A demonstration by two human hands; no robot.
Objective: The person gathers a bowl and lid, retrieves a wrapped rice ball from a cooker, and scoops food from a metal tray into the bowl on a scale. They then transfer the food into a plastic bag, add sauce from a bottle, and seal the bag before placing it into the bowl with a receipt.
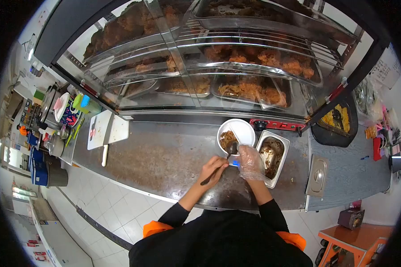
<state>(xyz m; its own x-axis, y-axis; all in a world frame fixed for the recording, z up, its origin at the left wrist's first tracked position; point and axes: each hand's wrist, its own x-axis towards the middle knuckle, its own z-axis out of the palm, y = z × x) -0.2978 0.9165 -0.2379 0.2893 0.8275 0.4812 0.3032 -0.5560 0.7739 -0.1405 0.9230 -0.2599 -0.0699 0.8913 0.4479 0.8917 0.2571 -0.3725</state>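
Observation:
A dark spoon [230, 151] slants down into a round white bowl [219, 126], which has a divider and brown food [228, 137] on one side. My left hand [213, 171] is closed around the spoon's handle, whose end sticks out below my fingers. My right hand [250, 162], in a clear plastic glove, is at the bowl's lower right rim with its fingers curled inward. What those fingers hold, if anything, is hidden. Close to the right of that hand stands a rectangular steel pan [286, 153] with dark brown sauce or food inside.
Behind the counter [165, 151] rises a glass display case [189, 100] with trays of fried food. A knife [106, 149] lies across a white cutting board [120, 129] at left. A steel lid [317, 175] and black tray [316, 133] of yellow food sit to the right.

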